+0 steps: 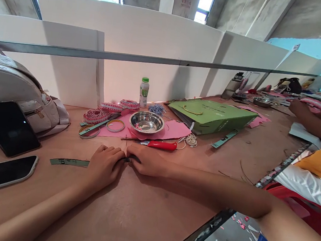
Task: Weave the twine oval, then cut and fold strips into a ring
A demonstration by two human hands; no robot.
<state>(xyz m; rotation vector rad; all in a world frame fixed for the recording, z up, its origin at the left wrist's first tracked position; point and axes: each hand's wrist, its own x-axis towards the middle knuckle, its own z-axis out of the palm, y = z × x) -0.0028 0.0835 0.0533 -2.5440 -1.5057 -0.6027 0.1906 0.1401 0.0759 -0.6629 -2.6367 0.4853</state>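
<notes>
My left hand point(105, 166) and my right hand point(146, 160) meet low over the brown tabletop, fingers closed. Between them runs a short, dark, thin strip point(131, 158), gripped at both ends; its material is hard to make out, and most of it is hidden by my fingers. Just beyond my right hand lies a red-handled tool point(162, 145) with a thin dark shaft. Behind it a shiny steel bowl point(146, 130) sits on pink sheets point(174, 129). A flat green printed strip point(68, 162) lies beside my left hand.
Two phones point(7, 128) and a pale backpack point(11, 76) occupy the left. Pink-and-white bands point(98, 116), a green-capped bottle point(144, 92), cream cord point(190, 140) and a green paper bag point(210, 116) stand or lie farther back. At right, a co-worker's hands point(301, 109) hold a similar band.
</notes>
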